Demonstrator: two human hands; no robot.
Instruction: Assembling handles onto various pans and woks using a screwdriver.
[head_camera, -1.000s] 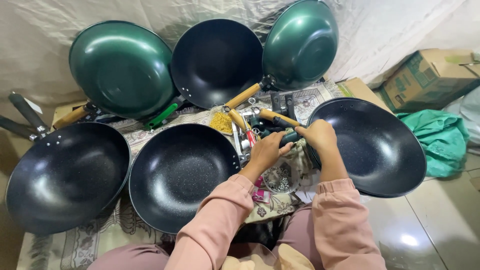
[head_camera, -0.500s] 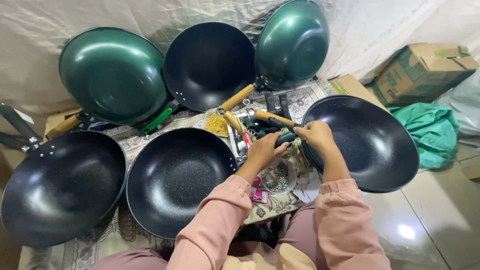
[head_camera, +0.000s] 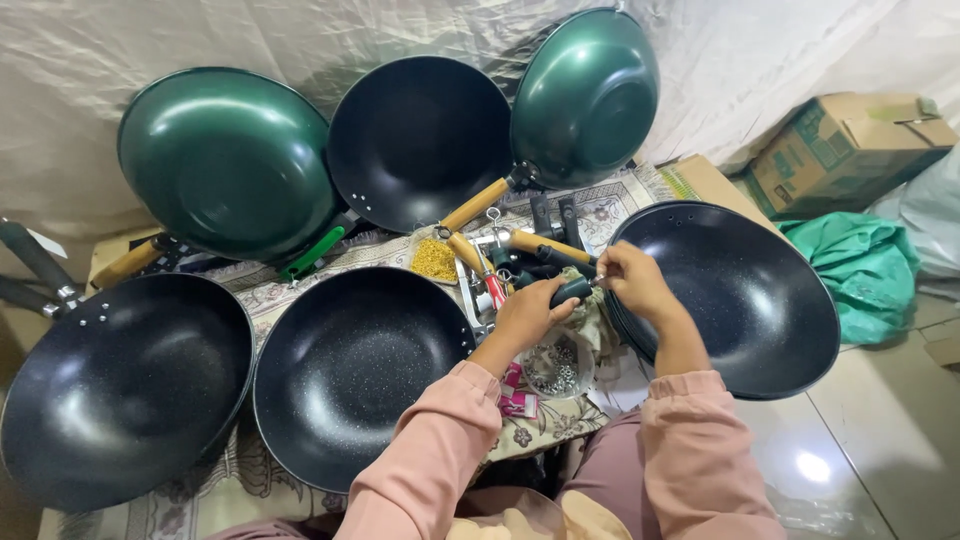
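My left hand grips a dark pan handle by its end, over a heap of handles and tools. My right hand pinches at the tip of that same handle, beside the rim of a large black wok on my right. A small bowl of metal screws sits just below my hands. Wooden handles and a packet of yellow bits lie just beyond them.
Two black woks lie on the patterned cloth: one in front and one at the far left. Two green woks and a black one lean against the sheet behind. A cardboard box and green cloth are at right.
The view has shifted slightly. My hands stay together on the dark handle, my right hand working at its tip; the woks have not moved.
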